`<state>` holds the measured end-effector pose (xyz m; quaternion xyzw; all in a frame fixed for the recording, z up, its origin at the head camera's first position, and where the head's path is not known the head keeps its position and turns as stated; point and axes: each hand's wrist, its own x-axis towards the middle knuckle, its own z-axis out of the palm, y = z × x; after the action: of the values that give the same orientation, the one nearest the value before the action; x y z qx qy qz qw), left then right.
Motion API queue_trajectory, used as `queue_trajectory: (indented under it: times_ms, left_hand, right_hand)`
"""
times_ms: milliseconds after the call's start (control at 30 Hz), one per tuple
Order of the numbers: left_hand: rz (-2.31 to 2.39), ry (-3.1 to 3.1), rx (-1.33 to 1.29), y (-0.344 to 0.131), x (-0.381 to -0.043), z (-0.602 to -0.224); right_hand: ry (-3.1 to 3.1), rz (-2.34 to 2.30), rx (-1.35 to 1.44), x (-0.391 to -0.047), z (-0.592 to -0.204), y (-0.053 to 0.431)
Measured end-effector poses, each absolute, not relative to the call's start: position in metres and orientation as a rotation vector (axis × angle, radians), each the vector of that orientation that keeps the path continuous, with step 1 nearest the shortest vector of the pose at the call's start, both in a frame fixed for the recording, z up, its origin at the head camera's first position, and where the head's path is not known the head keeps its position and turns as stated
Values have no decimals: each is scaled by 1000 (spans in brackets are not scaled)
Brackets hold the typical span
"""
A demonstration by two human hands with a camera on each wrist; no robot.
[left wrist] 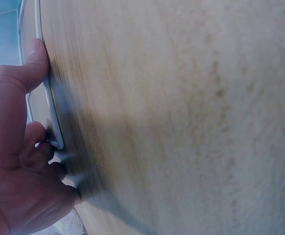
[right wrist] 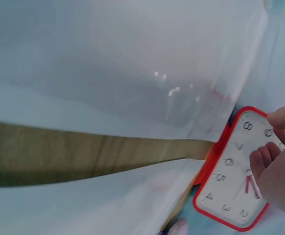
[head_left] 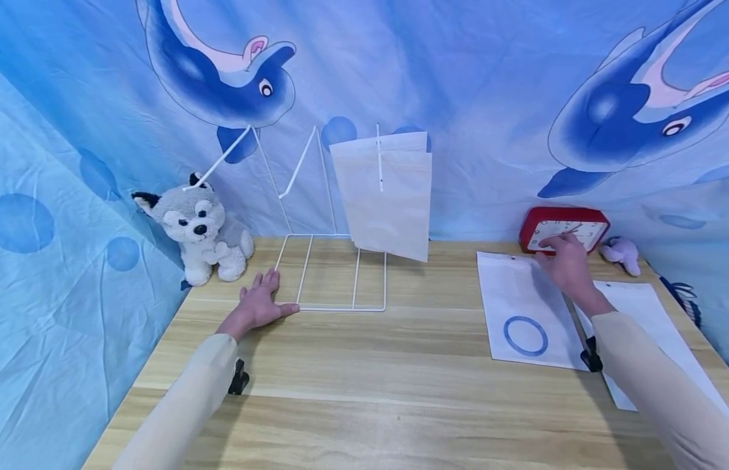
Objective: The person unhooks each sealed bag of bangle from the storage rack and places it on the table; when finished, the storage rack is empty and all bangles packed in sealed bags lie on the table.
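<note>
My left hand (head_left: 260, 305) rests at the front left corner of a white wire rack (head_left: 341, 309), thumb along the front bar and fingers spread near the side bar. In the left wrist view the thumb touches the wire (left wrist: 53, 105). Pale flat bags (head_left: 393, 202) hang from the rack's right hook. At the right, my right hand (head_left: 566, 264) hovers in front of a red clock (head_left: 596, 225), over the top edge of a whitish bag (head_left: 505, 294). Its fingers are loosely bent, with nothing visible between them. A blue ring (head_left: 508, 337) shows in or on that bag; which, I cannot tell.
A grey and white plush husky (head_left: 194, 225) sits left of the rack. Beside the clock lies a small purple plush toy (head_left: 621, 254). Another pale bag (head_left: 652, 339) lies under my right forearm. Behind the wooden table (head_left: 364, 405) hangs a blue dolphin-print cloth (head_left: 476, 78).
</note>
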<state>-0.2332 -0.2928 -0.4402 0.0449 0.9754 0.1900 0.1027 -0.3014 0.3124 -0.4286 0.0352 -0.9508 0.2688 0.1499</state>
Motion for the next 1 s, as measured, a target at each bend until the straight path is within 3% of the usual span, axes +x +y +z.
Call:
queue_trajectory:
  times_ms: [633, 1000]
  left_hand:
    - [554, 2881, 134, -293, -232, -440]
    - [545, 2859, 141, -293, -231, -436]
  right_hand:
    - [-2650, 1117, 506, -273, -346, 222]
    - [-2388, 1296, 649, -274, -302, 165]
